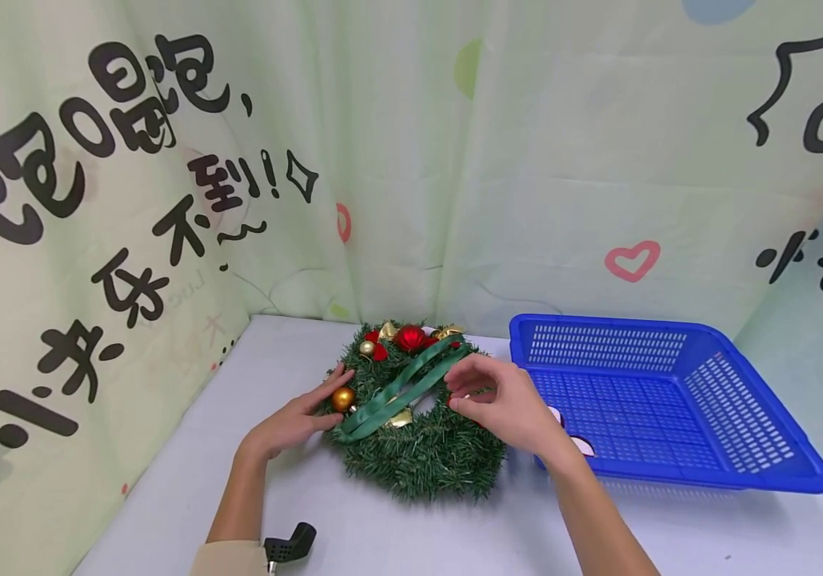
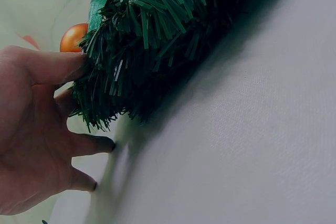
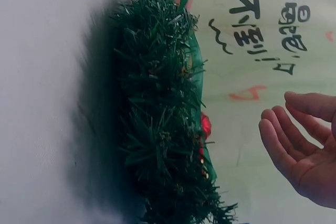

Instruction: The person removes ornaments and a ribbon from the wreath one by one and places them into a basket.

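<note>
A green artificial Christmas wreath [image 1: 418,460] lies on the white table, with a red ball ornament [image 1: 409,338] and bows along its far side. Across its middle runs a loop of dark green ribbon [image 1: 400,392]. My left hand [image 1: 303,418] rests against the wreath's left edge with fingers spread, around a gold-orange ball ornament [image 1: 343,399]. In the left wrist view, the thumb touches the wreath's needles and two fingertips reach down to the table. Over the wreath's right side hovers my right hand [image 1: 501,396], fingers loosely bent; the right wrist view shows nothing in it.
To the right stands a blue plastic basket [image 1: 670,320] with slotted walls, holding white pieces with dark edges [image 1: 582,446]. A black device [image 1: 292,542] sits by the left sleeve. Pale green curtains [image 1: 562,160] with dark lettering enclose the table's back and sides.
</note>
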`<state>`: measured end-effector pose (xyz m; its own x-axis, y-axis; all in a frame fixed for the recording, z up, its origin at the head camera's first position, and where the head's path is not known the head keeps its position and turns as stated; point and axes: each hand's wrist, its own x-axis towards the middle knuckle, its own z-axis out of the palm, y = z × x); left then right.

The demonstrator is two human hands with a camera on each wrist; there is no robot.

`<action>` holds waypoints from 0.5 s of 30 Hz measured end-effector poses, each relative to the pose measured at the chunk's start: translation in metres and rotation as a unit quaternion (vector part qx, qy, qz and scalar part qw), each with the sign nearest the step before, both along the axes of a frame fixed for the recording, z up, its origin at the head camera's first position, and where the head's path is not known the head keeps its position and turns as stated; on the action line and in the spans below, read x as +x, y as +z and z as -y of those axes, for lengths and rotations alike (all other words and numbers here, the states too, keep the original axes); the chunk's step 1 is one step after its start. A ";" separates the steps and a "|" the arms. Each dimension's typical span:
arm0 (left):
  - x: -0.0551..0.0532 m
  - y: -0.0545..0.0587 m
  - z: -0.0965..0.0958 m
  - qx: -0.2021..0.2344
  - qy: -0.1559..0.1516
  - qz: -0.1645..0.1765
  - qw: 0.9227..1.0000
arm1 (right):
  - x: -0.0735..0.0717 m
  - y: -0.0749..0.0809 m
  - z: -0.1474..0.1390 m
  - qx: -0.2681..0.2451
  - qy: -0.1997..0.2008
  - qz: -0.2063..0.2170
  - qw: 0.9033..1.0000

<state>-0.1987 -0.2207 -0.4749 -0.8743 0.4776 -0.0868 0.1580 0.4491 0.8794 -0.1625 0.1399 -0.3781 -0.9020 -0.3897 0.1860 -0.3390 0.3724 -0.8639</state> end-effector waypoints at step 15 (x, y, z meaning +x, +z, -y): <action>0.001 0.003 -0.002 0.000 0.001 0.003 1.000 | -0.018 0.002 0.033 0.012 0.046 0.014 0.999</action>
<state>-0.1981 -0.2190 -0.4722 -0.8750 0.4753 -0.0919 0.1512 0.4488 0.8808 -0.1809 0.1065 -0.3766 -0.8669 -0.4754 0.1500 -0.3480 0.3615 -0.8650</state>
